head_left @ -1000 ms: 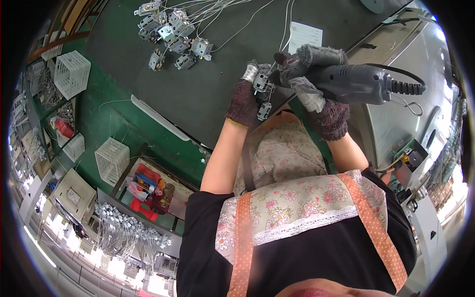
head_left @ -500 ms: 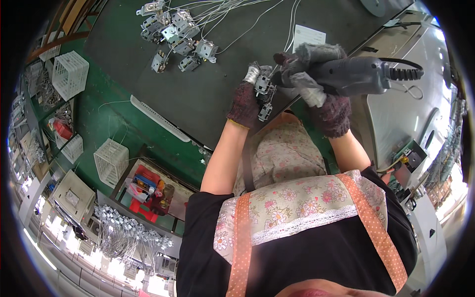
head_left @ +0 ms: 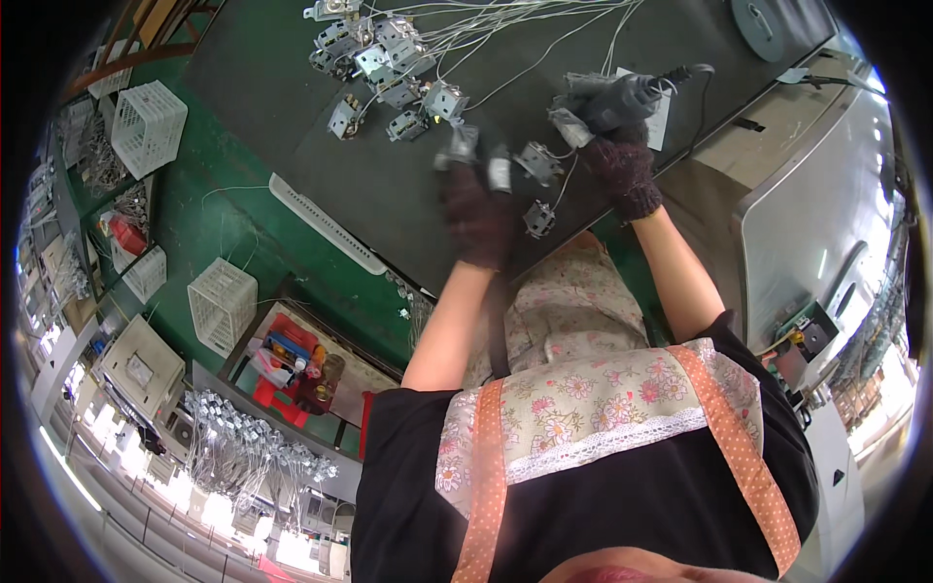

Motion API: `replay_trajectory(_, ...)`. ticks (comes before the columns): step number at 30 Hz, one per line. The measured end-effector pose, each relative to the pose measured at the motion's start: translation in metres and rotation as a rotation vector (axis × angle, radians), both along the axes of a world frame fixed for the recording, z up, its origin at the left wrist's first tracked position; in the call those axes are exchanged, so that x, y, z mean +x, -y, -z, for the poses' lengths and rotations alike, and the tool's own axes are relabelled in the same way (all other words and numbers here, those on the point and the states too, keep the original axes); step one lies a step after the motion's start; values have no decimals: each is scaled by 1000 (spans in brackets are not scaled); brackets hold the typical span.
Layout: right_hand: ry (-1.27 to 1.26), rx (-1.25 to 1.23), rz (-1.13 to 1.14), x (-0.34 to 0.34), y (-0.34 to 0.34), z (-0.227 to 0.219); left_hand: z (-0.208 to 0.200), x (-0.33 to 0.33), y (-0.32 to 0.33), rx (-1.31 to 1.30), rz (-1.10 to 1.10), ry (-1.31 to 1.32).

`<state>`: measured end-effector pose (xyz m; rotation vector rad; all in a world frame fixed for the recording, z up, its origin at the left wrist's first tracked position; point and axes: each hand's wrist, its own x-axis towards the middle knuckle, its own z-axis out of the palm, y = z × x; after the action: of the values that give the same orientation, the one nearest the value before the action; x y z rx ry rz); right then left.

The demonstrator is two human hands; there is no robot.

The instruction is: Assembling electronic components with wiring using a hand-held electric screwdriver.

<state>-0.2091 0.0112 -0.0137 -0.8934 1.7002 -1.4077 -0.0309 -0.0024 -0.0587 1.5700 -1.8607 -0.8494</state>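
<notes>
My right hand point(head_left: 618, 160), in a dark red knitted glove with grey-wrapped fingers, is closed round a dark grey handheld power tool point(head_left: 622, 101) with a black cord. The tool's working end cannot be made out. My left hand point(head_left: 474, 209), gloved alike and smeared by motion, reaches toward a pile of small metal switch-like units point(head_left: 394, 63) with white wires. Its wrapped fingertips are apart, with nothing visible between them. Between my hands, a metal unit point(head_left: 539, 162) lies on the dark table, and another unit point(head_left: 540, 219), joined by a wire, sits nearer the front edge.
White paper point(head_left: 656, 112) lies partly behind the tool. A grey disc point(head_left: 757, 29) rests at the far right of the table point(head_left: 292, 126). White crates point(head_left: 148, 128) stand on the green floor at left. A metal-topped surface point(head_left: 807, 204) adjoins at right.
My left hand has let go of the metal unit and moved left toward the pile. The two units now lie on the table. My right hand has moved up and away with the tool, turning it.
</notes>
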Motion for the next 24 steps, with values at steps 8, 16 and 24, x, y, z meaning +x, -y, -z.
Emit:
replay_trajectory(8, 49, 124, -16, -2, 7, -15, 0, 18, 33, -204, -9, 142)
replay_trajectory(16, 128, 57, -20, -5, 6, -15, 1, 41, 58, -104, -277, 305)
replay_trajectory(24, 49, 73, 7, -7, -3, -12, -2, 21, -10, 91, 57, 206)
